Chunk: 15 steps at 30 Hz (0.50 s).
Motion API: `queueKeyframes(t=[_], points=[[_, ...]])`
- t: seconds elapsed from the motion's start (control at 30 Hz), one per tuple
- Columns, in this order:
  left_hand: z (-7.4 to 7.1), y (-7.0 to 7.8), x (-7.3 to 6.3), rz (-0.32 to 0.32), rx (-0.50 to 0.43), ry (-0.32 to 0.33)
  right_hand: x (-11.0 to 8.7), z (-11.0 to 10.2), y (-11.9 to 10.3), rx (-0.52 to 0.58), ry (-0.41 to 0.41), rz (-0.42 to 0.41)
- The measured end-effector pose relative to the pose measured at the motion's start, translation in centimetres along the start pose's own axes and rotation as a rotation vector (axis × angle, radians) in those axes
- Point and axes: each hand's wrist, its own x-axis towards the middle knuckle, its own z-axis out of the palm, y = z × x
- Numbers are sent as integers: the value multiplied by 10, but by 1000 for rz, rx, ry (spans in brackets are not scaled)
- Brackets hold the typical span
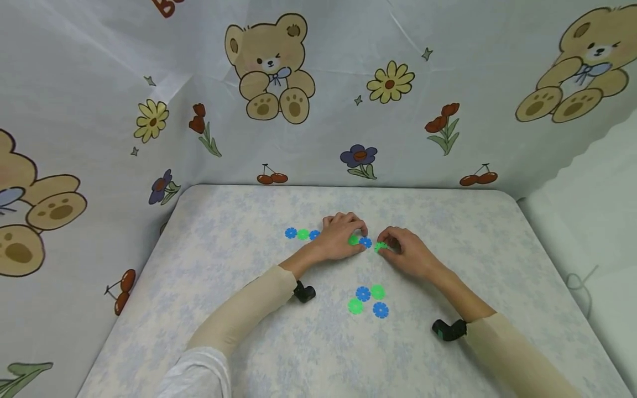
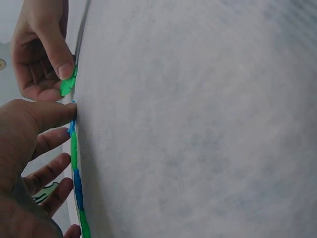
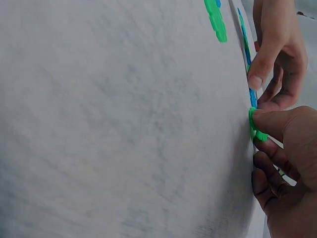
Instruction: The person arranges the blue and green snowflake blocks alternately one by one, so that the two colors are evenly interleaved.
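Note:
A row of notched plastic discs in blue and green runs across the far part of the table. My left hand (image 1: 339, 237) spans its right part and hides some of it. That hand's thumb and index finger hold the edges of the blue notched disc (image 1: 365, 242) at the row's right end, with a green disc (image 1: 353, 240) just left of it. Between thumb and fingers, my right hand (image 1: 410, 254) pinches a green notched disc (image 1: 380, 246), tilted in the right wrist view (image 3: 258, 130). In the head view a small gap separates it from the blue one.
Nearer the front lie several loose discs: a blue disc (image 1: 363, 293), a green disc (image 1: 377, 292) and others beside them. The row's left end is a blue disc (image 1: 291, 232). A patterned cloth (image 1: 318, 149) hangs behind the table (image 1: 239, 204).

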Motion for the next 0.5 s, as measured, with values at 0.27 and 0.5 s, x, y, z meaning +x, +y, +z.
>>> queueKeyframes(t=[0.27, 0.5], points=[[-2, 2, 1, 3, 0, 11, 9, -3, 6, 18, 11, -21], [1, 0, 0, -3, -1, 7, 12, 0, 8, 15, 11, -37]])
